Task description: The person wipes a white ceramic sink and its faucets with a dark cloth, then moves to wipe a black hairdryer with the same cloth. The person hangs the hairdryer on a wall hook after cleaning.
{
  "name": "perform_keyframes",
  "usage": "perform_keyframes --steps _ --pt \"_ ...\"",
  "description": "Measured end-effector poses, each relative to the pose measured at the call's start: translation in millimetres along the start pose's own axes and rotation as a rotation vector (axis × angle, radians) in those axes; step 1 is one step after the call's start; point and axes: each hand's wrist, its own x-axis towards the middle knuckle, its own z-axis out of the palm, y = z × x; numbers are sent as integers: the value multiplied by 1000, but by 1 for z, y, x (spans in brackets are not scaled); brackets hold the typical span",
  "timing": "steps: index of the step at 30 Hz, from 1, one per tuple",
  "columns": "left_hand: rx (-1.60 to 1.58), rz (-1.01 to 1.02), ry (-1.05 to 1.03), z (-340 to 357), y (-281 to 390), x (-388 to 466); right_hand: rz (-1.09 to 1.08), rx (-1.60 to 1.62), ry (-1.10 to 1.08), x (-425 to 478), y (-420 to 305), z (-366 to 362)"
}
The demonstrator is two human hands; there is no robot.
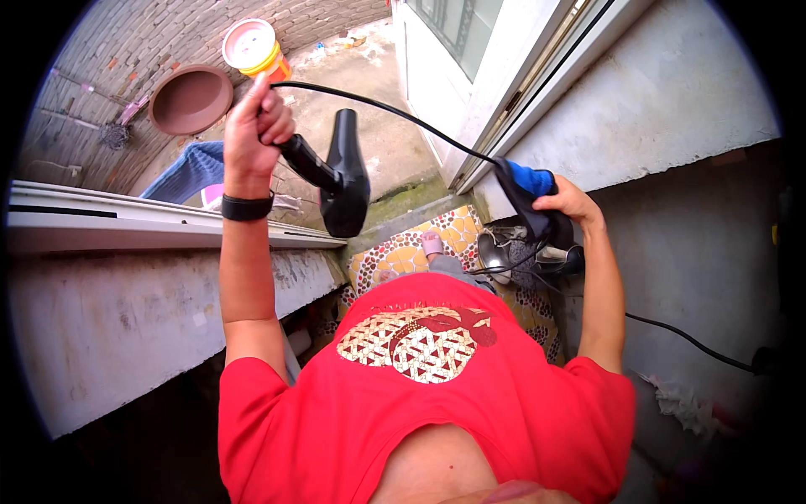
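Note:
My left hand [259, 129] is raised and closed around the black cord of a hair dryer, where it leaves the handle. The black hair dryer [345, 179] hangs to the right of that hand, its barrel roughly upright. From the left hand the power cord [384, 108] arcs across to a blue and black cloth [530, 183]. My right hand [570, 203] grips this cloth, thumb on its near side; whether it also holds the cord is hidden. More black cord runs below the cloth and on towards the right.
A white door [441, 63] stands open ahead. Shoes [494, 255] lie by the right wall on a patterned mat [403, 252]. Outside are a brown basin [191, 101], a lidded bucket [250, 47] and a blue towel [189, 170]. Concrete ledges flank me on both sides.

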Motion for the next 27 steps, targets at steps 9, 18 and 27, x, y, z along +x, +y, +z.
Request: perform_keyframes --steps 9,18,27 --pt "-60 200 208 -37 75 4 145 7 280 -78 79 -80" --pt "158 176 -53 -7 71 6 -129 567 488 -89 111 -76" --pt "32 -34 -288 51 60 -7 -573 419 144 -1 -54 49"
